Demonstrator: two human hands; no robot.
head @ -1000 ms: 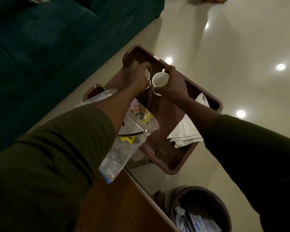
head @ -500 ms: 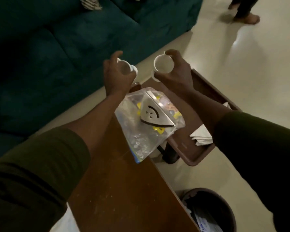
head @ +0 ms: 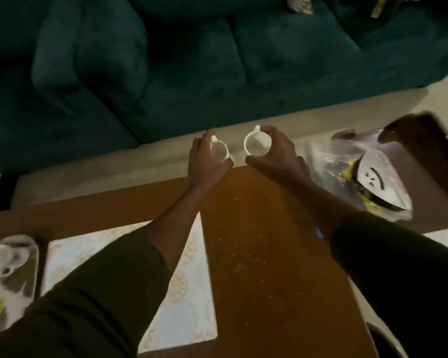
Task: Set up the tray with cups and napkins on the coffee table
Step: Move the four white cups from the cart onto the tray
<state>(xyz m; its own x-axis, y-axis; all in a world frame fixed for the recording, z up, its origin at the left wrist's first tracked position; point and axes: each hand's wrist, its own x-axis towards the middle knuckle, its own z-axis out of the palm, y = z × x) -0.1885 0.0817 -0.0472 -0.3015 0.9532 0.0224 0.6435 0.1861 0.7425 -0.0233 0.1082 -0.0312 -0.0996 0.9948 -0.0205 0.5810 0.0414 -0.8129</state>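
I hold one small white cup in each hand, side by side in the air over the far edge of the wooden coffee table (head: pixel 264 244). My left hand (head: pixel 204 164) wraps around the left cup (head: pixel 219 151). My right hand (head: pixel 274 153) grips the right cup (head: pixel 257 145), whose mouth faces me. The brown tray (head: pixel 435 140) lies at the far right, mostly hidden behind a plastic bag. The napkins are out of sight.
A clear plastic bag (head: pixel 357 177) with a wedge-shaped white item lies at the table's right end. A pale patterned mat (head: pixel 181 288) covers the table's near left, with a blurred oval object (head: pixel 8 272) beside it. A dark green sofa (head: pixel 192 63) runs behind.
Both hands lifted the cups off the tray and carried them left over the coffee table. The view swung left, so tray and napkins slid to the right edge or out of frame.
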